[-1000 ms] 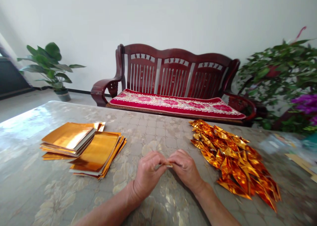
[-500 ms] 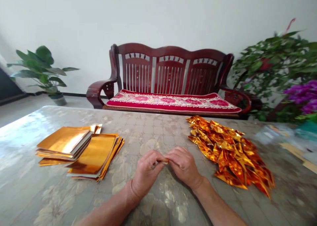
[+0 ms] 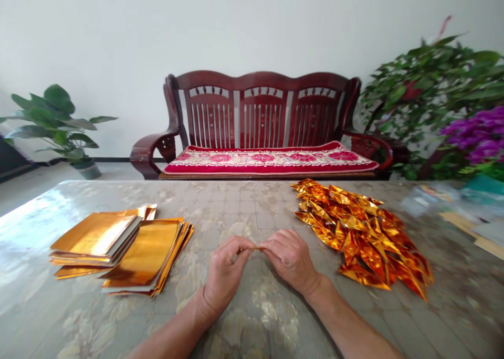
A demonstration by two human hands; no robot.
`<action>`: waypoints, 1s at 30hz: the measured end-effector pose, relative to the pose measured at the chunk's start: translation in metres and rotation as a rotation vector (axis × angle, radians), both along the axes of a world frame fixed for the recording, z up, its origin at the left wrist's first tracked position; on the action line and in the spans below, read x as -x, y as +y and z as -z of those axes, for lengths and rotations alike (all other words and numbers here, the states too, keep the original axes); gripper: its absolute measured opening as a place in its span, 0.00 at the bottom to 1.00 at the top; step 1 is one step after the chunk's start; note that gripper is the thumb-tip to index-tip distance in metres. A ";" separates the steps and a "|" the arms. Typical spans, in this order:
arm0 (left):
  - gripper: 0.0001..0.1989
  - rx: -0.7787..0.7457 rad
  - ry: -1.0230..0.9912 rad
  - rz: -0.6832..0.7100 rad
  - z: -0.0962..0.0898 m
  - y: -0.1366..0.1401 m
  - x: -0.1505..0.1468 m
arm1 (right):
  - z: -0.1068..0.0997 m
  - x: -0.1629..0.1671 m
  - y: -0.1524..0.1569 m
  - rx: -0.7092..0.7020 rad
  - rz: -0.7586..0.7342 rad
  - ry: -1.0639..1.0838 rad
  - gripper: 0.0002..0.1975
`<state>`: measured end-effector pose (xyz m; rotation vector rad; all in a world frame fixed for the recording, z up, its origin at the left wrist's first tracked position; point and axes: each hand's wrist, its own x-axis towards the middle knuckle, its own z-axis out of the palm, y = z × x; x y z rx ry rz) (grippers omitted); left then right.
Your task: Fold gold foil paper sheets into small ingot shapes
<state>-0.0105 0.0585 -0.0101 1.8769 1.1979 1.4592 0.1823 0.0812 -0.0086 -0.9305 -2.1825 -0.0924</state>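
Note:
Between my two hands, low over the middle of the table, is a small piece of gold foil paper (image 3: pixel 258 248), of which only a thin edge shows. My left hand (image 3: pixel 228 262) pinches one end of it between thumb and fingers. The other end is in the closed fingers of my right hand (image 3: pixel 289 256). Stacks of flat gold foil sheets (image 3: pixel 147 246) lie to the left of my hands. On the right spreads a pile of folded gold foil pieces (image 3: pixel 362 233) with pointed ends.
The table (image 3: pixel 220 201) has a patterned, shiny cover. Clear plastic bags (image 3: pixel 429 197) and tan card strips (image 3: pixel 468 228) lie at its right side. Behind it stands a dark red wooden bench (image 3: pixel 260 112) with a red floral cushion, between a potted plant (image 3: pixel 59 120) and leafy plants (image 3: pixel 429 91).
The view has turned slightly to the right. My fingertips have drawn a little apart, and the foil paper between them shows as a thinner strip.

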 end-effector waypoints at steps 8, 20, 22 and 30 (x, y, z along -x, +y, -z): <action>0.09 0.361 -0.432 0.005 0.004 0.016 0.004 | 0.001 0.006 0.001 0.248 0.002 0.411 0.03; 0.23 0.592 -0.910 0.080 -0.002 0.027 0.004 | -0.001 0.022 -0.010 0.376 0.036 0.663 0.15; 0.25 0.620 -0.926 0.054 -0.003 0.028 0.002 | -0.001 0.022 -0.012 0.330 0.019 0.620 0.15; 0.25 0.544 -0.700 -0.153 0.005 0.022 -0.014 | -0.007 0.023 -0.019 -0.077 -0.017 0.130 0.14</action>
